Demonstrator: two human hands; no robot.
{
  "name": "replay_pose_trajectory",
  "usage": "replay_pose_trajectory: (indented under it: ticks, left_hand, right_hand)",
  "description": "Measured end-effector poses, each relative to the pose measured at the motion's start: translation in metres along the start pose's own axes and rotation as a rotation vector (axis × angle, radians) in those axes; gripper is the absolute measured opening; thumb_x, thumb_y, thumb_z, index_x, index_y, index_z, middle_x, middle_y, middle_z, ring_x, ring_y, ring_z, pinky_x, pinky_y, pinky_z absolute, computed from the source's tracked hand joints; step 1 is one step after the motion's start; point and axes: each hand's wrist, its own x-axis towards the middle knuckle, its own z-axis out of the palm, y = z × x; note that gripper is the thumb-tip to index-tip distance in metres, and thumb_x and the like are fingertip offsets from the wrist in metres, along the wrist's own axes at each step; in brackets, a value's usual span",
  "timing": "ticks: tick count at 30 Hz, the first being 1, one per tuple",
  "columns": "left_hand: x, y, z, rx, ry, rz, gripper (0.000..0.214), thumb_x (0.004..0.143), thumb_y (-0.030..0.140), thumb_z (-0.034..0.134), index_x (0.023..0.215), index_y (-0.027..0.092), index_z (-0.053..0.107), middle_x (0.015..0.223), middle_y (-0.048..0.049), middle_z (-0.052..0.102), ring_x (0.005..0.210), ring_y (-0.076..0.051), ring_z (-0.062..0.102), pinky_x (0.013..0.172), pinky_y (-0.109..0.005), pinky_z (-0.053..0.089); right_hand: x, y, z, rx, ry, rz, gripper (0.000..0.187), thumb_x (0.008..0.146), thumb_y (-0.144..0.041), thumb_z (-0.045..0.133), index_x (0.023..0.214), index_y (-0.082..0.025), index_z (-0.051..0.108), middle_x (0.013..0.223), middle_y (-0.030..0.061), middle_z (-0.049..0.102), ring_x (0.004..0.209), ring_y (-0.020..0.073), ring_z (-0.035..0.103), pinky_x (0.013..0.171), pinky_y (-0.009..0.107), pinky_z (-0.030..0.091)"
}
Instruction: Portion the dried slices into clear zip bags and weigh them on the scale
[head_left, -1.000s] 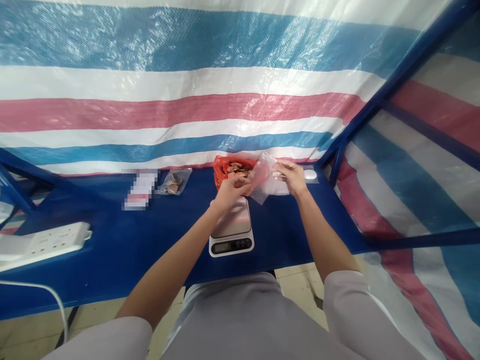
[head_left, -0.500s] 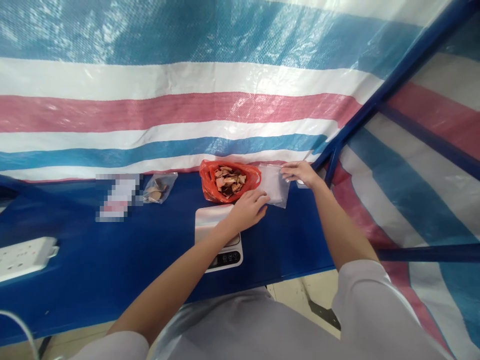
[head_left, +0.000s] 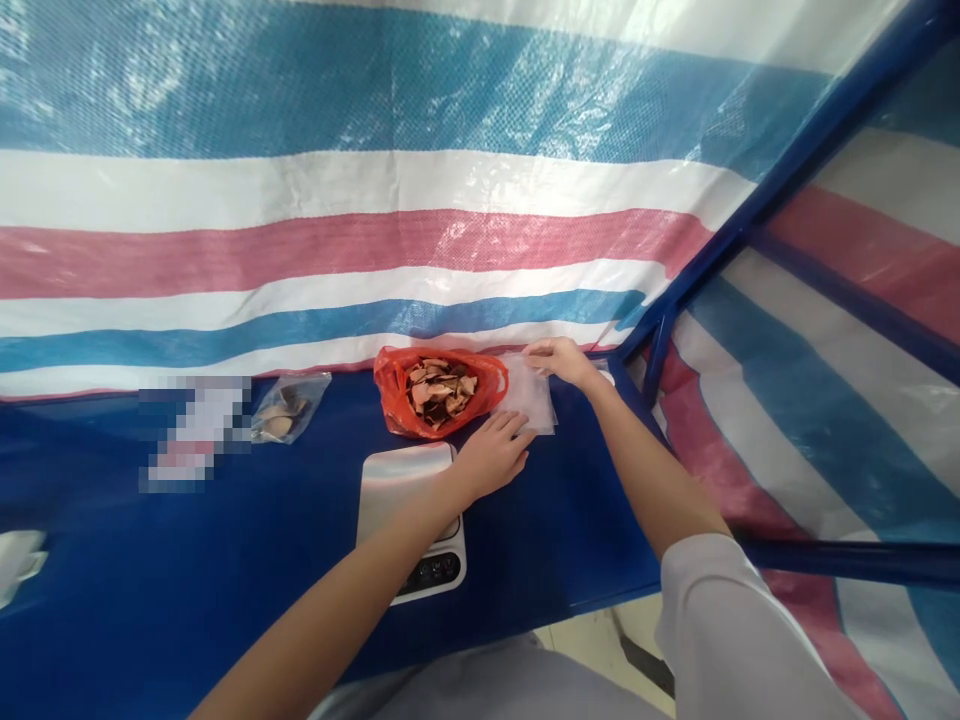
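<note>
At the bottom edge lies the grey front of the person's clothing [head_left: 480, 690], and a white sleeve [head_left: 720, 620] covers the right upper arm. Beyond, on a blue table [head_left: 225, 570], sits a digital scale [head_left: 401, 505] with a steel pan and a dark keypad; nothing lies on the pan. The left forearm passes over the scale's near corner.

The left hand [head_left: 491, 458] sits just past the pan's right edge, palm down and fingers loosely spread, not closed on anything. Its fingertips come to the lower edge of a clear plastic bag [head_left: 529, 398] or just touch it; the frame does not settle which. The right hand [head_left: 559, 362] pinches the bag's far edge between thumb and fingers, so the bag lies flat on the table, apparently empty.

Just left of the bag, touching it, an open red bag [head_left: 391, 392] holds a heap of brown chips [head_left: 437, 390], maybe dried peel or bark. Farther left lies a small clear bag [head_left: 289, 408] with a few pale tan pieces inside, then a blurred packet [head_left: 199, 432]. A striped tarp [head_left: 315, 260] hangs behind the table, held by a blue frame [head_left: 757, 205].
</note>
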Motion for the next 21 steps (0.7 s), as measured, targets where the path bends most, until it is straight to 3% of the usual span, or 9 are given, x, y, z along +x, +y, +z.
replay_pose_trajectory:
  ticks: [3,6,12,16,21]
  left_hand:
    - [0.000,0.000,0.003,0.018,-0.054,-0.015,0.033,0.097,0.024,0.054,0.127,0.016,0.064,0.138,-0.0156,0.062,0.132,-0.031,0.056,0.114,-0.049,0.044]
    - [0.002,0.003,0.003,0.019,-0.089,-0.046,0.036,0.098,0.026,0.053,0.132,0.017,0.062,0.142,-0.0154,0.060,0.136,-0.032,0.054,0.116,-0.050,0.042]
    - [0.008,0.013,0.007,0.037,-0.063,-0.114,0.038,0.098,0.029,0.055,0.133,0.018,0.063,0.142,-0.0167,0.061,0.136,-0.034,0.054,0.114,-0.052,0.043]
    - [0.007,0.018,0.012,0.047,-0.015,-0.145,0.038,0.097,0.030,0.056,0.132,0.017,0.064,0.141,-0.0181,0.062,0.135,-0.036,0.055,0.112,-0.054,0.044]
    - [-0.002,0.017,0.011,0.028,0.030,-0.135,0.037,0.096,0.029,0.055,0.130,0.017,0.064,0.141,-0.0181,0.061,0.136,-0.033,0.055,0.117,-0.052,0.040]
  right_hand:
    - [0.000,0.001,0.002,-0.217,0.036,-0.116,0.017,0.080,-0.021,0.073,0.095,-0.019,0.079,0.094,0.0044,0.080,0.086,0.0207,0.074,0.079,0.033,0.062]
    - [-0.012,-0.004,0.000,-0.471,0.113,-0.222,0.022,0.083,-0.020,0.071,0.104,-0.022,0.079,0.111,0.0043,0.079,0.104,0.0241,0.073,0.098,0.039,0.056]
    - [-0.057,-0.007,0.010,-0.751,0.354,-0.374,0.031,0.095,-0.026,0.058,0.122,-0.029,0.074,0.132,0.0027,0.071,0.118,0.0248,0.068,0.092,0.037,0.059]
    - [-0.065,0.008,0.024,-0.861,0.252,-0.530,0.030,0.098,-0.025,0.054,0.118,-0.025,0.076,0.128,0.0066,0.073,0.122,0.0254,0.066,0.102,0.039,0.055]
    - [-0.052,0.024,0.028,-0.940,0.116,-0.552,0.031,0.096,-0.021,0.055,0.120,-0.023,0.076,0.135,0.0072,0.069,0.128,0.0263,0.063,0.112,0.042,0.049]
